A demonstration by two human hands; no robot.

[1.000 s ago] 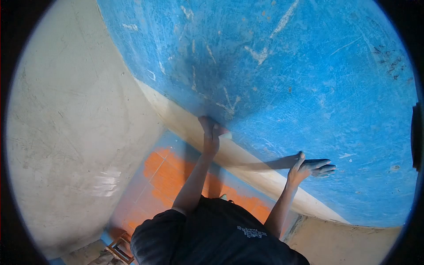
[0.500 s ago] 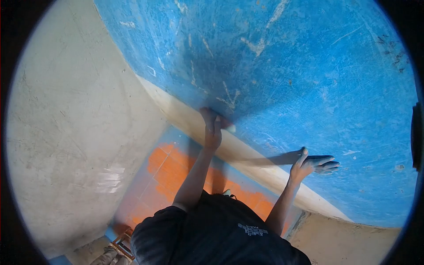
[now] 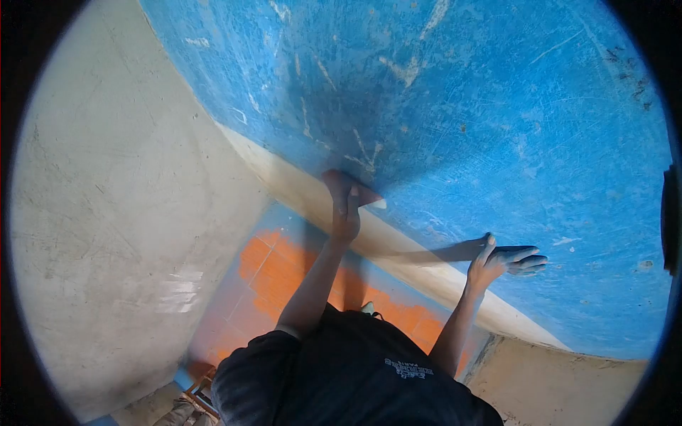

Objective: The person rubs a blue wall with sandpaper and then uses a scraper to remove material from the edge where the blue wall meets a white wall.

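Against the lower part of the blue wall (image 3: 455, 92), my left hand (image 3: 344, 207) is closed on a reddish piece of sandpaper (image 3: 365, 194) with a pale corner sticking out to the right. The thumb lies along the near side; the other fingers are partly hidden behind it. My right hand (image 3: 500, 263) is coated in pale dust and rests on the same wall farther right, fingers stretched out and holding nothing. Scratches and whitish scuffs mark the blue surface around both hands.
A cream band (image 3: 398, 245) runs along the foot of the blue wall. To the left stands a grey plastered wall (image 3: 121, 177). Below is an orange-patched floor (image 3: 277, 266). A wooden stool-like frame (image 3: 204, 390) sits at bottom left, beside what looks like fabric.
My left hand and the sandpaper have shifted very slightly along the wall, and the sandpaper shows more plainly. My right hand stays in place. The view has tilted a little.
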